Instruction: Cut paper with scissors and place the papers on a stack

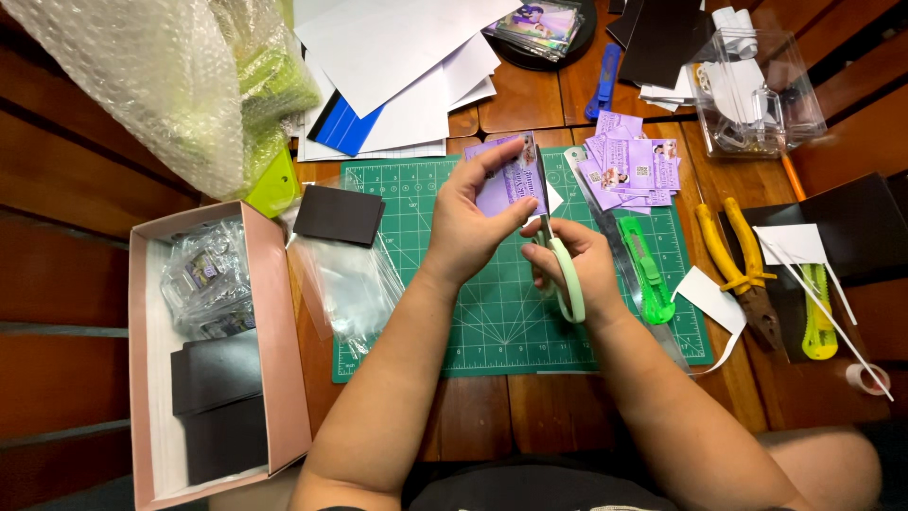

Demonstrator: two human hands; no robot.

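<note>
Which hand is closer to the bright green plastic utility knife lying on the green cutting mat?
Right. The right hand, holding scissors, sits just beside the bright green plastic utility knife; the left hand, holding a purple card, is farther away.

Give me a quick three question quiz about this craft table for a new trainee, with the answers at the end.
1. True or false: the left hand holds a purple printed card.
2. Which tool is in the right hand? A) the green utility knife B) the pale green handled scissors C) the yellow handled pliers
3. Fill in: both hands work over a green ____, and the pile of purple cards lies on its far right part.

Key: 1 true. 2 B. 3 cutting mat.
</note>
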